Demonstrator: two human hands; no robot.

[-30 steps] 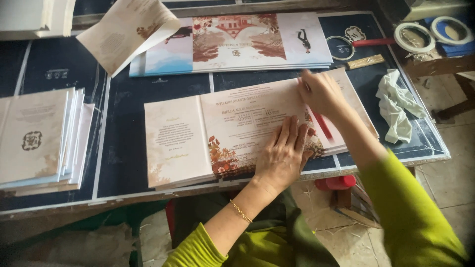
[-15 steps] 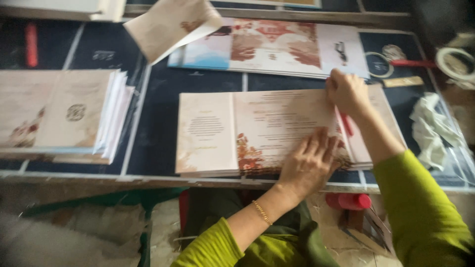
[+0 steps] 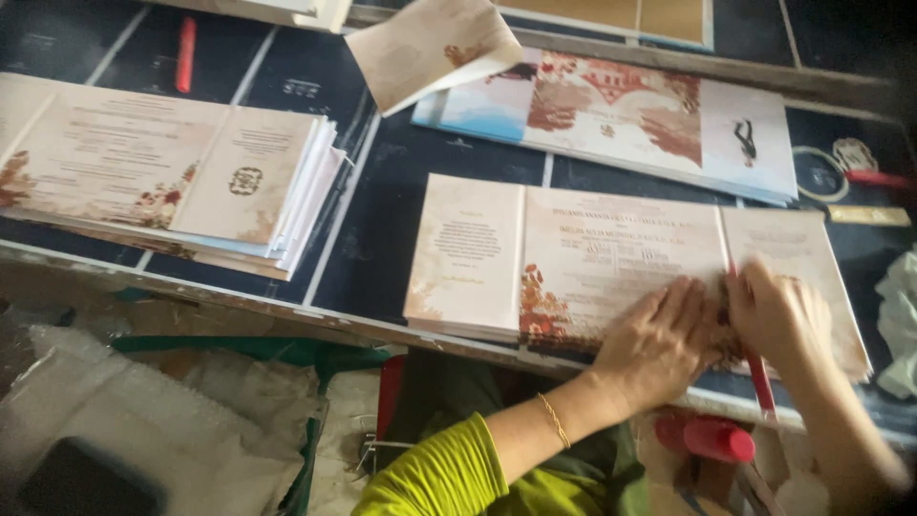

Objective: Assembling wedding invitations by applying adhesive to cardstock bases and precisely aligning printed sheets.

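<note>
A cream three-panel printed card with red floral corners (image 3: 611, 258) lies open on top of a stack at the near edge of the dark table (image 3: 382, 220). My left hand (image 3: 659, 339) presses flat on the card's lower middle panel. My right hand (image 3: 778, 315) grips a thin red stick-like tool (image 3: 759, 377) and holds it along the fold between the middle and right panels, close to the front edge. A gold bracelet is on my left wrist.
A second stack of folded cards (image 3: 172, 177) sits at the left. Colourful printed sheets (image 3: 621, 115) lie at the back, with a loose cream card (image 3: 430, 48) over them. A red marker (image 3: 184, 53) lies far left, scissors (image 3: 841, 167) and white cloth (image 3: 898, 315) at the right, a red cylinder (image 3: 707, 438) below the table.
My right hand has slid the red tool down the fold toward the front edge. The left hand stays pressed on the card. The camera has panned left and closer.
</note>
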